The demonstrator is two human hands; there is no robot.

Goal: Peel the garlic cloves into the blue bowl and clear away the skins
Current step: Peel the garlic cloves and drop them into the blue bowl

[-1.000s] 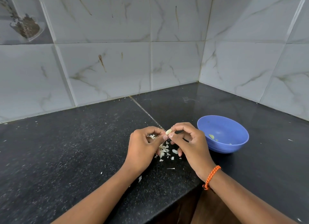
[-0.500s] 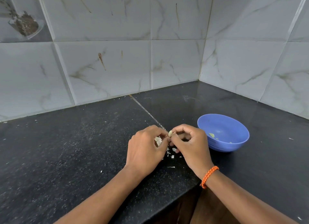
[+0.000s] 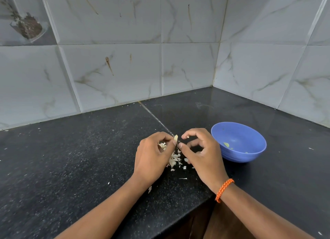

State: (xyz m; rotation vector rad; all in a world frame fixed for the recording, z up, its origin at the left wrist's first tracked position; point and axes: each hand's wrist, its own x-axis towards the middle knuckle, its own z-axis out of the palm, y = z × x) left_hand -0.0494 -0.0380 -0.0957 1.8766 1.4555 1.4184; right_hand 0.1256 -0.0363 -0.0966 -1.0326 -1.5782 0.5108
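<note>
Black granite counter (image 3: 71, 167), head view: left hand (image 3: 151, 160) pinches garlic clove (image 3: 175, 138); right hand (image 3: 201, 153) fingers curled, picking skin. Blue bowl (image 3: 257, 144) just right. Suggest: strip skin over pile of skins (image 3: 174, 160), avoid bruising.

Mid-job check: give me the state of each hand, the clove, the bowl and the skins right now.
Left hand: pinches the garlic clove, skins tucked under its fingers.
Right hand: pinches a bit of skin.
Garlic clove: held above the counter.
Blue bowl: upright, few small pieces inside.
Skins: scattered on the counter.
</note>
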